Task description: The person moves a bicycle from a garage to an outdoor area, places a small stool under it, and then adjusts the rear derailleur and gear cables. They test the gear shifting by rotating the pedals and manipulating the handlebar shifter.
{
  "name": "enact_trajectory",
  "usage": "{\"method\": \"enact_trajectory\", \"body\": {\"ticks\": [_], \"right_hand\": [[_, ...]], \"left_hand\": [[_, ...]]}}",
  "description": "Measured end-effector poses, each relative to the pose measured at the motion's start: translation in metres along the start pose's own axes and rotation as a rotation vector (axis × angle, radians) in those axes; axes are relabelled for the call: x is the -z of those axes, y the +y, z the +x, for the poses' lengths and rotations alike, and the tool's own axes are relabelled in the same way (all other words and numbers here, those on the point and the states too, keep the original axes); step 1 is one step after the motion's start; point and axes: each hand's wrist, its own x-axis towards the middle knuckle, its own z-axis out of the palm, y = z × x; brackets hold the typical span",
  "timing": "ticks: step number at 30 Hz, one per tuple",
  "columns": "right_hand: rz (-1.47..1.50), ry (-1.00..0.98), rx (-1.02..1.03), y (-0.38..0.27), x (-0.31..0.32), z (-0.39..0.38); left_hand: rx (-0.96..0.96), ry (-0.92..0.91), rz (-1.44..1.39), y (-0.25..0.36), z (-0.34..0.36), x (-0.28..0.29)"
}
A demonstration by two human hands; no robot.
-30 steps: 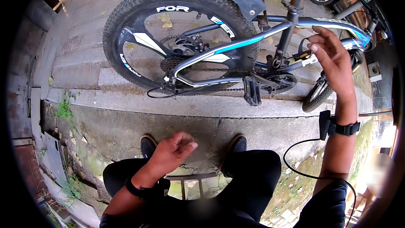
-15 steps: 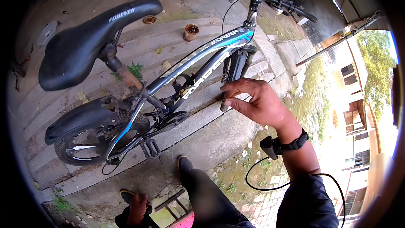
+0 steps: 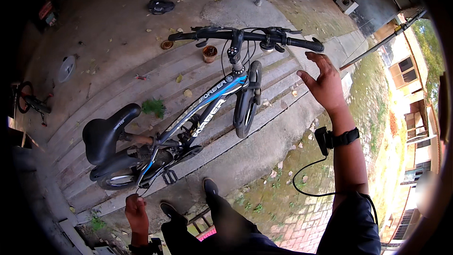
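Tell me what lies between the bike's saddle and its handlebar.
In the head view, the blue, white and dark frame stretches between saddle and handlebar, with a green plant and yellowish leaves visible on the steps beyond it.

Sleeve [image 3: 349, 226]: dark navy
Right wrist strap [image 3: 347, 139]: black, with a black box [image 3: 323, 140]
Cable [image 3: 304, 193]: thin, black
Trousers [image 3: 229, 217]: black
Shoes [image 3: 211, 188]: dark, brown-edged

A: That saddle [image 3: 106, 134] left of centre looks like smooth plastic or vinyl, slight sheen?

B: Yeah, and the bike frame [image 3: 231, 84] mid-picture is glossy painted metal. Seatpost [image 3: 140, 139] metal looks dull, kinda rusty tbh.

A: Steps [image 3: 125, 101] across the middle?

B: Rough matt concrete, by the look. Rear mudguard [image 3: 113, 164], lower left, seems matt plastic.
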Motion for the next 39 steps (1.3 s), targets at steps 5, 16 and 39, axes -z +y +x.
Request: {"method": "enact_trajectory", "body": {"ticks": [5,16,39], "right_hand": [[-0.332,-0.130,0.015,0.023,-0.034,0.070],[-0.587,-0.525,-0.047,0.073,-0.089,0.120],[-0.398,-0.531,0.308,0.137,-0.116,0.161]], "left_hand": [[-0.480,0.187,0.422,0.115,0.071,-0.004],[-0.582,0.114,0.391,0.113,0.084,-0.049],[0.358,0.115,0.148,-0.022,-0.240,-0.246]]}}
